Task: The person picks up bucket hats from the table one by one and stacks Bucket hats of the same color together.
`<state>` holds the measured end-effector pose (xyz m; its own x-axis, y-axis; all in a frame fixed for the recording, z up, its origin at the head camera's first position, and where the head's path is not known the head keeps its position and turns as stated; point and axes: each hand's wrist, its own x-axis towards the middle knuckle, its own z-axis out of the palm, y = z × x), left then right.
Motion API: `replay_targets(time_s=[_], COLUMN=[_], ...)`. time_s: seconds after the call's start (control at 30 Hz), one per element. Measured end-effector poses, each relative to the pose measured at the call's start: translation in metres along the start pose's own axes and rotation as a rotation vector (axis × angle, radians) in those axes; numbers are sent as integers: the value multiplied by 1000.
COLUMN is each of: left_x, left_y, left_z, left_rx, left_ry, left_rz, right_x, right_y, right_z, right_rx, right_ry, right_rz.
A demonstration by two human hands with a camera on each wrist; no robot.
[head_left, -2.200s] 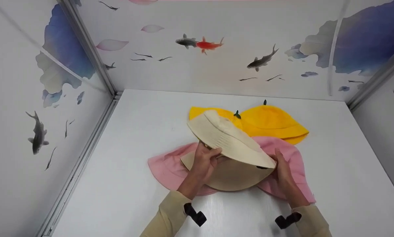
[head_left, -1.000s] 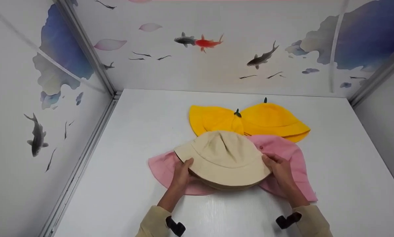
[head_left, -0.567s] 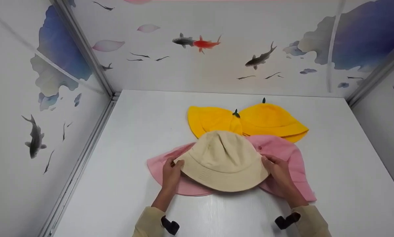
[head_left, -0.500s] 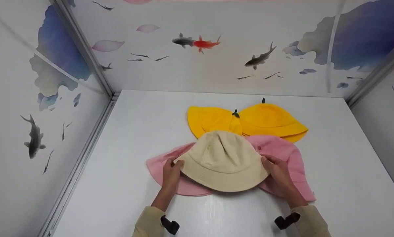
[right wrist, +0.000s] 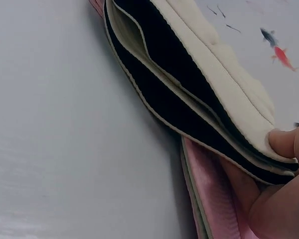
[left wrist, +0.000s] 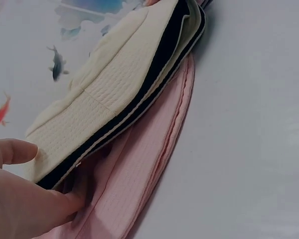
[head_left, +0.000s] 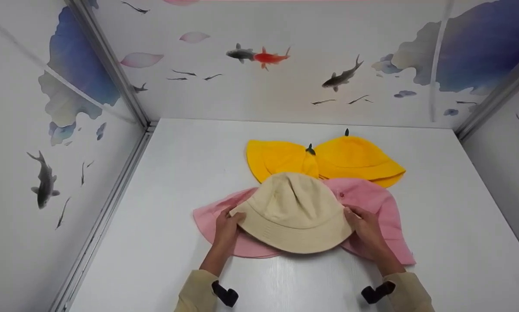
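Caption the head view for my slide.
Left hand and right hand hold a beige hat over pink hats, yellow hats behind.

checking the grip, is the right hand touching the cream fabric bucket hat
Touching. The right wrist view shows the right hand pinching the cream fabric bucket hat, thumb on its brim.

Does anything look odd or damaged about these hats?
I see no tear or spill. What stands out is the top beige hat, held by the left hand and right hand: its crown is creased, looking caved in rather than rounded.
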<state>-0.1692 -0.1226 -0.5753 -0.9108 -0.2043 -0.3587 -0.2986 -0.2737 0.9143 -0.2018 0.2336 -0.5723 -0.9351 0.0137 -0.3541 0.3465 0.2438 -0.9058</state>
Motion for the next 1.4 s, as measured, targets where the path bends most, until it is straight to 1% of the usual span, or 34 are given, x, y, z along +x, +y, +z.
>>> replay_targets(time_s=[0.1, 0.17, 0.2, 0.27, 0.33, 0.43, 0.53, 0.63, 0.8, 0.93, 1.07, 1.17, 1.27, 1.33, 1.4], left_x=[1, 2, 3, 3, 4, 2, 0, -1, -3, -6, -8, -12, -16, -19, -22], left_y=[-2, -4, -5, -7, -8, -11, -14, -16, -22, -25, -24, -26, -29, -31, -31], left_z=[1, 0, -1, -2, -3, -1, 3, 7, 16, 24, 31, 34, 35, 34, 32], left_rx=[-33, -42, -44, -57, -81, -113, -136, -183, -268, -337, -422, -451, -443, -394, -325], left_ry=[-45, -58, -57, -60, -63, -93, -141, -186, -196, -197, -224, -297, -370, -418, -461], left_rz=[3, 6, 4, -1, -5, -14, -18, -11, -3, -16, -28, -34, -52, -78, -115], right_x=[-1, -2, -2, -2, -2, -3, -4, -5, -7, -7, -10, -12, -12, -12, -13], right_y=[2, 2, 3, 3, 2, 1, 2, 3, 3, 1, -1, -2, -3, -3, -5], right_z=[0, 0, 0, 1, 1, 2, 5, 7, 9, 10, 14, 17, 18, 17, 16], right_rx=[58, 99, 100, 87, 57, 17, 2, -15, -26, 6, 111, 158, 150, 133, 148], right_ry=[-19, -28, -28, -23, -1, 24, 48, 67, 83, 83, 68, 71, 76, 76, 68], right_rz=[-1, 5, 6, 9, 6, -4, -17, -29, -7, 13, 13, 15, 23, 20, 26])
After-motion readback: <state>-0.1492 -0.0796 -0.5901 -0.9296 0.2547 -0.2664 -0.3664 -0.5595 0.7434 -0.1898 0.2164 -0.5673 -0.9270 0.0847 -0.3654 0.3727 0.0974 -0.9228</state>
